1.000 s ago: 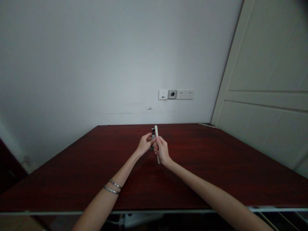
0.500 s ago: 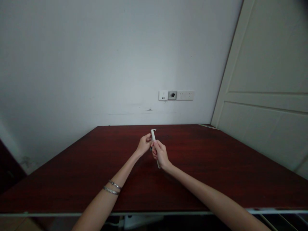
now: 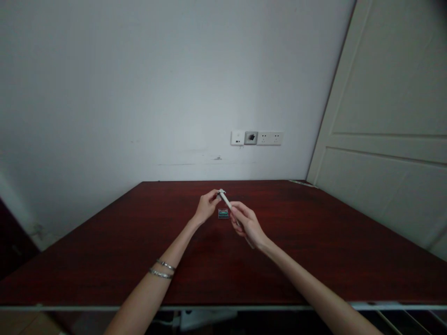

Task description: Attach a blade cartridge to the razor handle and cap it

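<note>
My right hand [image 3: 247,224] grips a slim white stick-like tool [image 3: 226,201], tilted so its far tip points up and left. My left hand [image 3: 206,206] pinches that far tip with thumb and fingers. Below the tool, a small teal and grey box [image 3: 223,213] lies on the dark red wooden table [image 3: 314,242] between my two hands. Two silver bangles [image 3: 162,269] circle my left wrist. What sits at the tool's tip is too small to make out.
A white wall with a row of sockets [image 3: 256,137] rises behind the table. A cream panelled door [image 3: 387,139] stands at the right. The table's pale front edge [image 3: 223,307] runs across the bottom, with a white object [image 3: 206,318] under it.
My right hand has swung to the right and tilted the white tool leftward. The small teal box, hidden behind my hands before, now shows on the table.
</note>
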The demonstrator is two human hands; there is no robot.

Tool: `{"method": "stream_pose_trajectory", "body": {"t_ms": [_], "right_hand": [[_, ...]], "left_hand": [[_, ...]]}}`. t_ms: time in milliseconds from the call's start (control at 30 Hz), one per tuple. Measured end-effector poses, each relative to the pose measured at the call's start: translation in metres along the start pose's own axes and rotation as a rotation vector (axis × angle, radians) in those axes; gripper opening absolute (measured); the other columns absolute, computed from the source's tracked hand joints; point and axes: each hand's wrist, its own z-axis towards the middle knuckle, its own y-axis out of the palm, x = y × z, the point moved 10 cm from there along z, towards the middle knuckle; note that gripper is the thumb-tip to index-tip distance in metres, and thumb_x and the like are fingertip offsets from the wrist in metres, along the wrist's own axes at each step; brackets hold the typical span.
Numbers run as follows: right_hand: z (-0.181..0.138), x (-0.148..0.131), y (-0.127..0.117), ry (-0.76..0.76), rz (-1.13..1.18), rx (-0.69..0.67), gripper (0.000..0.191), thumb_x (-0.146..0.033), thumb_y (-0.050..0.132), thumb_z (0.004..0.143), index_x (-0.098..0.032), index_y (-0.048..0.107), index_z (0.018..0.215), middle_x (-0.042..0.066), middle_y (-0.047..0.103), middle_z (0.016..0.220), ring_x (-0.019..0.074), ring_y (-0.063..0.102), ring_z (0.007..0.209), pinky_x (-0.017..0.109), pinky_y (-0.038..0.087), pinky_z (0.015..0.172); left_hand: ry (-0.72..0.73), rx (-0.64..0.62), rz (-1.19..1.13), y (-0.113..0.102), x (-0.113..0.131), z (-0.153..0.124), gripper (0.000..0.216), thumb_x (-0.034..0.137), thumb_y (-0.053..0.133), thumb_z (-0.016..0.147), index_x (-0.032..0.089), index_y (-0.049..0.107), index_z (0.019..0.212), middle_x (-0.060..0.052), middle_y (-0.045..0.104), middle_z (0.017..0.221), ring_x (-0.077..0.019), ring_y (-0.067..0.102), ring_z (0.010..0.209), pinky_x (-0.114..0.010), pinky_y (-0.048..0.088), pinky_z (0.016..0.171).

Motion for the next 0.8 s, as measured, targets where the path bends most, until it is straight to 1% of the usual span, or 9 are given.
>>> {"method": "stream_pose_trajectory", "body": {"t_ms": [67,100,167,233,333,433,600,700,800], "right_hand": [[0.002,-0.021,-0.010,-0.057,-0.074,0.005,0.041,-0.040,0.054,0.080,-0.025,0.047,0.118,-0.008,0.042,0.058,0.0037,0.027,0.036,0.015,0.017,0.031],[0.004,-0.031,-0.013,-0.091,-0.130,0.006,0.044,-0.039,0.053,0.081,-0.026,0.045,0.122,-0.008,0.042,0.057,0.0045,0.029,0.037,0.015,0.020,0.032],[0.009,-0.047,-0.015,-0.155,-0.270,-0.019,0.040,-0.036,0.053,0.081,-0.024,0.052,0.119,-0.007,0.044,0.056,0.0062,0.034,0.042,0.017,0.026,0.037],[0.013,-0.057,-0.011,-0.218,-0.422,-0.063,0.033,-0.034,0.053,0.081,-0.022,0.060,0.111,-0.003,0.053,0.062,0.0082,0.041,0.049,0.019,0.034,0.044],[0.016,-0.069,-0.007,-0.327,-0.583,-0.085,0.029,-0.030,0.052,0.082,-0.024,0.063,0.108,0.002,0.066,0.091,0.0147,0.056,0.071,0.027,0.044,0.066],[0.018,-0.073,-0.003,-0.379,-0.660,-0.129,0.030,-0.028,0.051,0.082,-0.025,0.063,0.109,0.003,0.066,0.105,0.0215,0.059,0.093,0.037,0.042,0.084],[0.019,-0.081,0.007,-0.376,-0.783,-0.310,0.031,-0.020,0.051,0.081,-0.026,0.064,0.108,0.003,0.068,0.103,0.0228,0.062,0.092,0.041,0.044,0.084],[0.018,-0.092,0.007,-0.417,-0.839,-0.324,0.032,-0.016,0.051,0.081,-0.026,0.064,0.109,0.003,0.067,0.105,0.0230,0.062,0.096,0.041,0.044,0.086],[0.013,-0.088,0.015,-0.413,-0.900,-0.398,0.033,-0.017,0.048,0.083,-0.027,0.062,0.112,0.002,0.067,0.106,0.0231,0.062,0.096,0.042,0.044,0.085]], "left_hand": [[0.044,0.014,0.018,-0.006,0.006,0.001,0.014,0.024,0.054,0.077,0.015,0.061,0.084,-0.003,0.064,0.083,-0.0149,0.058,0.080,-0.023,0.043,0.075],[0.057,0.019,0.035,-0.008,0.008,0.001,0.014,0.024,0.053,0.078,0.015,0.061,0.084,-0.003,0.064,0.082,-0.0150,0.057,0.080,-0.023,0.042,0.075],[0.062,0.018,0.079,-0.012,0.010,0.001,0.013,0.023,0.053,0.078,0.015,0.062,0.084,-0.002,0.063,0.080,-0.0147,0.057,0.077,-0.023,0.042,0.074],[0.049,0.012,0.118,-0.013,0.009,0.001,0.013,0.023,0.055,0.076,0.016,0.062,0.085,-0.001,0.063,0.077,-0.0144,0.055,0.074,-0.023,0.042,0.072],[0.047,-0.025,0.142,-0.010,0.010,0.001,0.014,0.022,0.055,0.076,0.016,0.063,0.085,-0.001,0.064,0.077,-0.0151,0.056,0.074,-0.023,0.041,0.072],[0.064,-0.071,0.150,-0.006,0.013,0.000,0.014,0.018,0.052,0.076,0.016,0.064,0.084,-0.002,0.066,0.080,-0.0159,0.057,0.077,-0.023,0.042,0.073],[0.067,-0.130,0.138,-0.001,0.015,-0.002,0.019,0.011,0.049,0.074,0.015,0.065,0.083,-0.002,0.065,0.080,-0.0154,0.058,0.077,-0.023,0.041,0.074],[0.055,-0.128,0.121,-0.002,0.016,-0.004,0.020,0.011,0.051,0.074,0.016,0.065,0.087,-0.002,0.066,0.082,-0.0156,0.058,0.078,-0.023,0.041,0.074],[0.073,-0.148,0.125,0.000,0.018,-0.007,0.021,0.009,0.049,0.074,0.015,0.065,0.086,-0.002,0.066,0.082,-0.0156,0.059,0.079,-0.022,0.041,0.074]]}}
